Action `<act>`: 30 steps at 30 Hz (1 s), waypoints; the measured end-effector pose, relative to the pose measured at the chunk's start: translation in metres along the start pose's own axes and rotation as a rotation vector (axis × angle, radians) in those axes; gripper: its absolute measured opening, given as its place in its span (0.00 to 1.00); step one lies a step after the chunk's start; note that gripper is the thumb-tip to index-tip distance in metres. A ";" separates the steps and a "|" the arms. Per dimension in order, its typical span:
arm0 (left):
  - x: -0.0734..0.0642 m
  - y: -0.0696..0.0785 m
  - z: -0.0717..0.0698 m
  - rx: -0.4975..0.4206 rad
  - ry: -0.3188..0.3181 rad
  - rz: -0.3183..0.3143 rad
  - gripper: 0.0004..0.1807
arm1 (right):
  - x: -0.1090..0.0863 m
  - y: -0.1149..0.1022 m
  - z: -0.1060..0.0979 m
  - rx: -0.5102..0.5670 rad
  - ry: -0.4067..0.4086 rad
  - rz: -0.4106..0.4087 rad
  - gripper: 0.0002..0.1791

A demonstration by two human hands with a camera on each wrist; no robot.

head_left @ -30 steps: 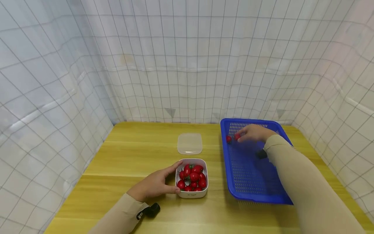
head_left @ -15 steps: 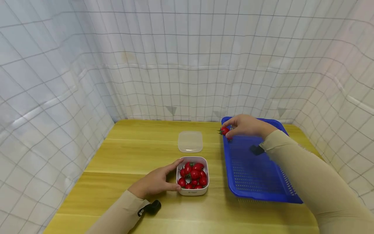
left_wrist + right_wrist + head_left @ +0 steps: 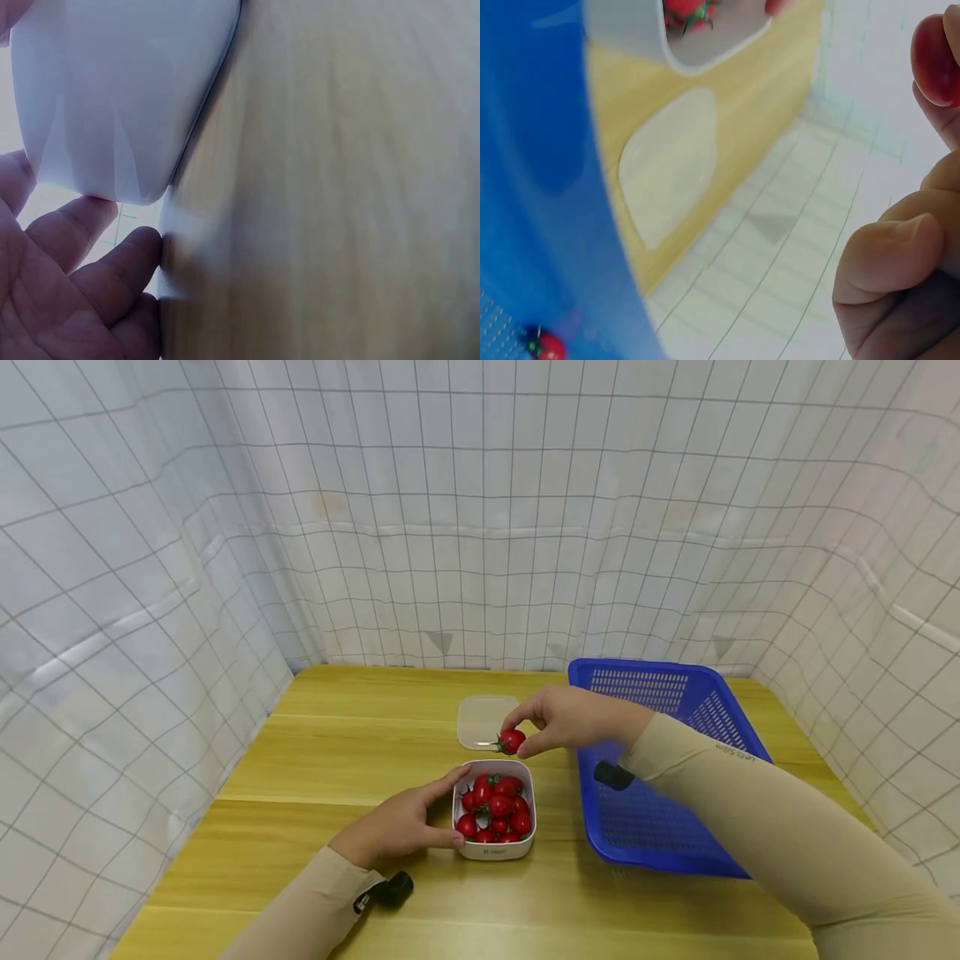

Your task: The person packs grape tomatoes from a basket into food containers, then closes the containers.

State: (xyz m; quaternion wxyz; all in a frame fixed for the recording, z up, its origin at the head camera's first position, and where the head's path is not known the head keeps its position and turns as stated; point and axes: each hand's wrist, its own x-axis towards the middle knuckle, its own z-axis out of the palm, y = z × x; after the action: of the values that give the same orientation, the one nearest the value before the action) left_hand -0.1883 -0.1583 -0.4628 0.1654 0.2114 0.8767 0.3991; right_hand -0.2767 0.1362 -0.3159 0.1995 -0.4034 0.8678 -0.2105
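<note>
In the head view my left hand grips a small white square box by its left side, thumb near the front corner and fingertips near the back one. Several red cherry tomatoes with green stems fill the lower part of that box. My right hand pinches one cherry tomato, stem pointing left, in the air just behind the box's back edge. The left wrist view shows fingertips against the box wall. The held tomato is cut off at the edge of the right wrist view.
A translucent lid lies behind the box, partly covered by my right hand. To the right stands a blue perforated basket, with my right forearm passing over it. One tomato lies inside, as the right wrist view shows. A gridded white curtain encloses the table.
My right hand has picked a tomato out of the basket, lifted it over the left rim and carried it left to behind the box. The left hand has kept its hold.
</note>
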 end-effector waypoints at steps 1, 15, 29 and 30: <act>0.000 0.000 0.000 -0.002 -0.001 -0.002 0.55 | 0.001 -0.003 0.002 -0.005 -0.009 -0.010 0.16; -0.002 0.002 -0.001 -0.001 -0.004 -0.011 0.54 | 0.007 -0.019 0.015 -0.019 -0.061 -0.048 0.23; -0.001 0.002 0.000 0.015 0.005 0.005 0.55 | -0.007 0.023 0.001 0.093 0.094 0.084 0.22; -0.001 0.002 0.000 0.016 0.006 0.004 0.55 | -0.008 0.028 -0.001 0.108 0.106 0.094 0.22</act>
State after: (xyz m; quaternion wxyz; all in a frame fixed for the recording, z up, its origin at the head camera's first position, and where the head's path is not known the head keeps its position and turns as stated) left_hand -0.1865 -0.1578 -0.4608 0.1603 0.2134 0.8800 0.3928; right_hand -0.2898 0.1591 -0.3280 0.1845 -0.3393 0.8824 -0.2686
